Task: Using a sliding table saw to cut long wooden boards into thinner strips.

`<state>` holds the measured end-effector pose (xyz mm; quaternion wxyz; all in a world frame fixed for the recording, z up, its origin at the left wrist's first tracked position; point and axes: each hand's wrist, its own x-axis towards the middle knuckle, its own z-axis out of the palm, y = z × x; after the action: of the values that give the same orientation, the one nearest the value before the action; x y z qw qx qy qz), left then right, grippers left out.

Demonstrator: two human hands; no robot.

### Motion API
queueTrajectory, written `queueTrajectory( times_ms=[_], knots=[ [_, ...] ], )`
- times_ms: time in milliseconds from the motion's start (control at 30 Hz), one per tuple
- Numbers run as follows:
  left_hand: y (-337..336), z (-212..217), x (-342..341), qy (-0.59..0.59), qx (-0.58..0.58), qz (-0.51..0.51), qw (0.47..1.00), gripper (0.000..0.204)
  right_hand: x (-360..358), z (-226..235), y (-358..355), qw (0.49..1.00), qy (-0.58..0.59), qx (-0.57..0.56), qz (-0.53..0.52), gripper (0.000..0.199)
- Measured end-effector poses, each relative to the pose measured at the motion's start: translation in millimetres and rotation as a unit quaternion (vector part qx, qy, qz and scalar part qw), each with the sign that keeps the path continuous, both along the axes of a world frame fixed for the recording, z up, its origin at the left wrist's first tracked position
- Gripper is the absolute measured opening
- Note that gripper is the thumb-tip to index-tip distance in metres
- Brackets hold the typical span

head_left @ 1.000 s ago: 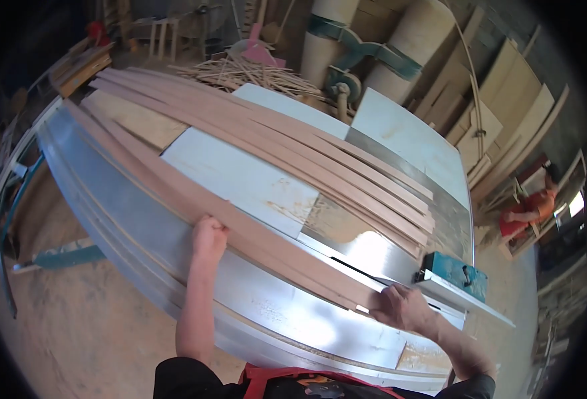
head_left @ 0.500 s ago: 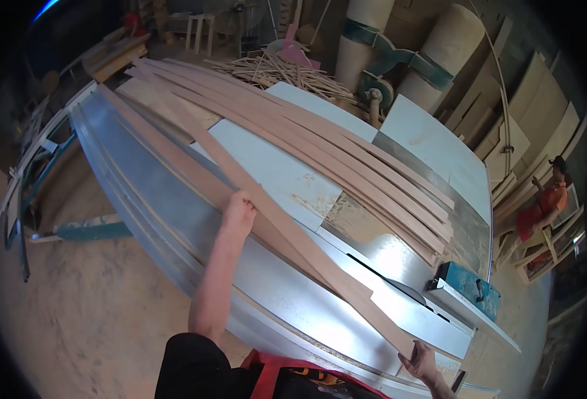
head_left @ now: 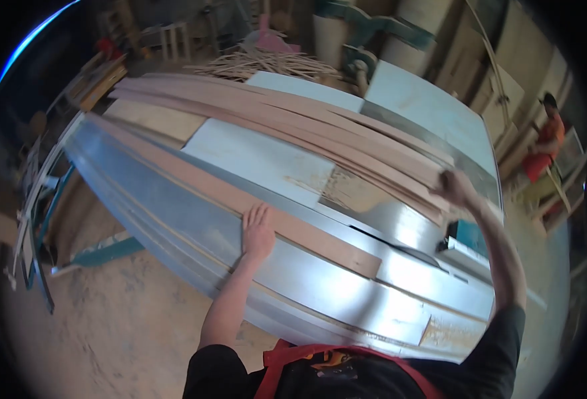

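We see the left hand [head_left: 258,233] lying flat, fingers spread and open, on a long thin wooden strip [head_left: 240,199] that runs diagonally across the metal tabletop [head_left: 320,292] of a table saw. The strip's near end stops just short of the saw slot [head_left: 400,246]. The right hand [head_left: 456,188] reaches out to the near ends of a stack of similar strips [head_left: 293,116] piled farther back on the tabletop; its grip seems closed on those ends, though blur keeps us from being sure.

We judge the strip to be light, long and whippy: it would sag or wobble if lifted by one end, and a thin edge could splinter. Pressing it flat from above, as the left hand does, or holding it at two well-spaced points looks soundest. The polished metal is slick, so the strip should slide easily.

A teal fence block [head_left: 470,236] sits beside the right forearm. Sawdust covers the floor [head_left: 127,319]. Offcuts [head_left: 267,65] heap up beyond the tabletop, and another person in orange [head_left: 545,146] sits at the far right.
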<state>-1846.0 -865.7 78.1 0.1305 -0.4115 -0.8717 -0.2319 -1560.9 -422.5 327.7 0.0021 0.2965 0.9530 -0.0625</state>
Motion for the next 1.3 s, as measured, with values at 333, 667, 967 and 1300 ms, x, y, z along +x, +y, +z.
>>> queueTrajectory(
  times_ms=[333,667,967,1300],
  knots=[
    [60.1,-28.7,12.5,-0.007,-0.048,-0.019,0.999,0.046,2.9,-179.5,-165.7,0.866,0.194,-0.092,0.451,0.05],
    [79.7,-10.2,156.7,-0.032,-0.058,-0.023,0.998,0.051,190.2,-239.9,-169.7,0.915,0.292,-0.135,0.242,0.034],
    [102.8,33.0,396.2,-0.07,-0.132,-0.15,0.977,0.049,459.0,-216.8,-170.7,0.952,0.296,-0.078,-0.014,0.045],
    [163.5,43.1,470.2,-0.11,-0.211,-0.566,0.789,0.053,660.1,-239.9,-255.8,0.702,0.289,0.033,-0.65,0.068]
  ],
)
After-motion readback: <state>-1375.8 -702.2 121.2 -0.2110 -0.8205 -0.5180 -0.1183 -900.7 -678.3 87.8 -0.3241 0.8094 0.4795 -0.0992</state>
